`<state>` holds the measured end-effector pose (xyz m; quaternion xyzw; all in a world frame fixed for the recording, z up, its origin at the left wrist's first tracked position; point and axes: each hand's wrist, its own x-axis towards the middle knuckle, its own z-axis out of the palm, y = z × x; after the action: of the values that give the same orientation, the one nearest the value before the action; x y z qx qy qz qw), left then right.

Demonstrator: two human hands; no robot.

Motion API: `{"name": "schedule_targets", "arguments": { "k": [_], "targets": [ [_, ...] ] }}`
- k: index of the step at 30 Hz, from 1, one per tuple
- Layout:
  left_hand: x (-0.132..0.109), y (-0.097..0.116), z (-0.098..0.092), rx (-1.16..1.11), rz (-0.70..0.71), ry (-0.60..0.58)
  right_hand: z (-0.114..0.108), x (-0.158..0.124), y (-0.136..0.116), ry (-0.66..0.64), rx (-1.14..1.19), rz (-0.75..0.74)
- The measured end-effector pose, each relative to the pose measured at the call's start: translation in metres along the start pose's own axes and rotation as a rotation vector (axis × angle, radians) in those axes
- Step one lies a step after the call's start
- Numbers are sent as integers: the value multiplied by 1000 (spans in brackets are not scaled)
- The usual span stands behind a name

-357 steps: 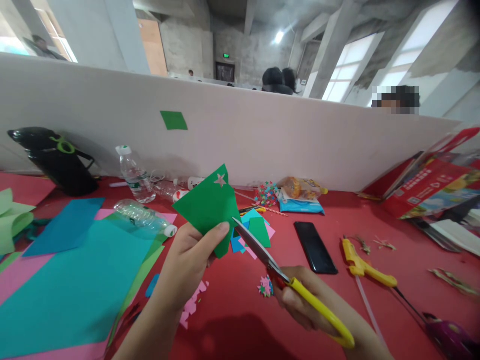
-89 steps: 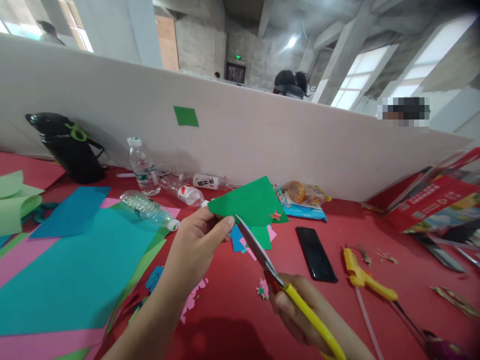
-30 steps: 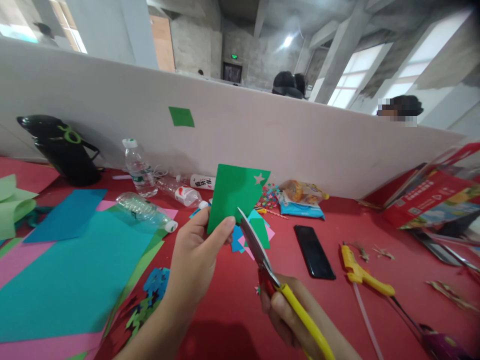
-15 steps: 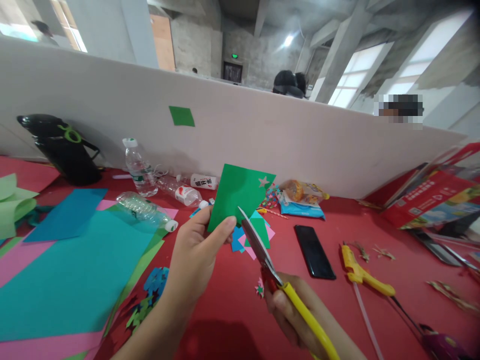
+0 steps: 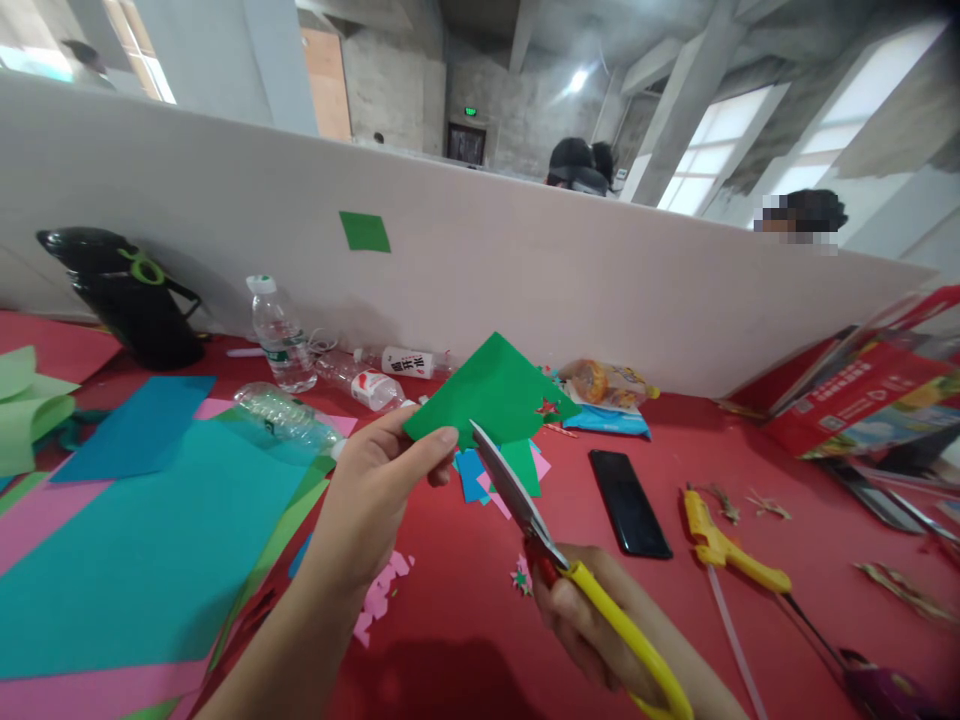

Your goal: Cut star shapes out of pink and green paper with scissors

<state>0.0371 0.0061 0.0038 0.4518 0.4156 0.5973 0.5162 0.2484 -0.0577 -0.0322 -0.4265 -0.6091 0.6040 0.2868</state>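
Between thumb and fingers, my left hand (image 5: 382, 470) pinches one corner of a green paper square (image 5: 491, 390), raised above the red table. A star-shaped hole shows near its right corner. My right hand (image 5: 592, 610) grips yellow-handled scissors (image 5: 517, 495), blades pointing up and left. The blade tips are near the paper's lower left edge; whether they touch it I cannot tell. Under the paper lie blue, pink and green paper pieces (image 5: 472, 475). Small cut stars (image 5: 521, 577) are left of my right hand, and pink scraps (image 5: 384, 595) are beside my left forearm.
Large coloured sheets (image 5: 172, 540) cover the table's left. Plastic bottles (image 5: 281, 345) and a black flask (image 5: 124, 300) stand or lie by the white partition (image 5: 480, 270). On the right are a phone (image 5: 628, 503), a yellow glue gun (image 5: 731, 550), snack packs (image 5: 607, 400) and a red box (image 5: 855, 390).
My left hand has turned the green paper clockwise, so its starred corner is lower and farther right. My left forearm has shifted left, uncovering pink scraps. The scissors have barely moved.
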Motion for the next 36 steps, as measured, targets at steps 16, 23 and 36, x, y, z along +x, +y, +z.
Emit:
{"name": "schedule_targets", "arguments": {
  "k": [16, 23, 36],
  "targets": [
    [-3, 0, 12, -115, 35, -20, 15, 11, 16, 127, -2, 71],
    [-6, -3, 17, -97, 45, 11, 16, 7, 10, 87, 14, 41],
    [-1, 12, 4, 211, 163, -65, -10, 4, -1, -38, -130, 14]
  ]
}}
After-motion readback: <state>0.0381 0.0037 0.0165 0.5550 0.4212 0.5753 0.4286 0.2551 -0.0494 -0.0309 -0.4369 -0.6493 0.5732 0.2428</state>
